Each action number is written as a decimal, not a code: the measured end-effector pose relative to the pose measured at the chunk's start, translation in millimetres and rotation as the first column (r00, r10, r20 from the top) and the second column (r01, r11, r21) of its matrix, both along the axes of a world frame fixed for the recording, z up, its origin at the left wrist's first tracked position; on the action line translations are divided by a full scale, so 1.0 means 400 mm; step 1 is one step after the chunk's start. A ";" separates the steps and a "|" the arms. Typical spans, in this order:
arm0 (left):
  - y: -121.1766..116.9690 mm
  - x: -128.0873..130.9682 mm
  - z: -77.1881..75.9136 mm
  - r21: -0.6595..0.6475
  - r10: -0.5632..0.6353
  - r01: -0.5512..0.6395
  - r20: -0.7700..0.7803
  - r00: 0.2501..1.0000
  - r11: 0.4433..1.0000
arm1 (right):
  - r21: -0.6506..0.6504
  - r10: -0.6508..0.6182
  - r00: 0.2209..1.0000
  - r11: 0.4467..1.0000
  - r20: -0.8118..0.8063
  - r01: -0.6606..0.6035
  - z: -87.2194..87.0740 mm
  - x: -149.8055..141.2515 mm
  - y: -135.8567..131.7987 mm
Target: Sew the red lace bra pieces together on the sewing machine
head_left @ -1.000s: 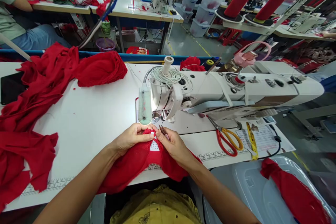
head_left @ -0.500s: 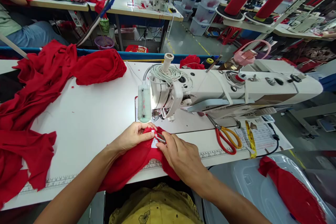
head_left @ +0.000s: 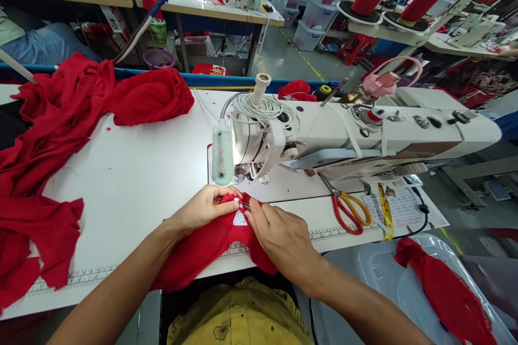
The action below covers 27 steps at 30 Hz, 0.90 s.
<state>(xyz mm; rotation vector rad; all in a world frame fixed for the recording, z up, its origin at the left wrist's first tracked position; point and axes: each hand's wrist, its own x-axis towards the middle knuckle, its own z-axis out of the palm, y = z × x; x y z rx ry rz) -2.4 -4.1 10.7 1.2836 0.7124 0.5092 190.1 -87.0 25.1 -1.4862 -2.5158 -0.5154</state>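
Observation:
My left hand (head_left: 200,209) pinches the upper edge of a red garment piece (head_left: 202,250) that hangs over the front edge of the white sewing table (head_left: 133,172). A small white label (head_left: 240,219) shows on the garment between my hands. My right hand (head_left: 281,237) is closed on small metal thread snips (head_left: 245,206), whose tips touch the garment's edge by the label. Both hands sit just in front of the needle area of the white sewing machine (head_left: 343,137).
Red-and-yellow-handled scissors (head_left: 348,209) and a yellow tape measure (head_left: 384,210) lie right of my hands. Red fabric pieces (head_left: 60,118) pile up on the table's left. A clear bin (head_left: 388,291) with red cloth stands at lower right. Another person (head_left: 24,38) sits at far left.
My right hand turned palm down and brought the snips onto the garment's edge by the label. The left hand kept its pinch and barely moved.

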 end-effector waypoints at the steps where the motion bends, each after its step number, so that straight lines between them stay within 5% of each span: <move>1: 0.001 0.001 0.000 0.004 0.000 0.000 -0.002 1.000 1.000 | 0.003 -0.002 1.000 1.000 0.014 0.002 0.000 0.000 0.000; 19: -0.001 0.006 0.006 0.028 0.006 -0.004 -0.066 0.998 1.000 | 0.166 0.019 0.966 0.984 0.260 -0.064 0.035 -0.027 -0.006; 27: -0.001 0.008 0.006 0.030 -0.002 0.004 -0.066 0.998 1.000 | 0.140 0.016 0.939 0.988 0.343 -0.067 0.048 -0.033 -0.006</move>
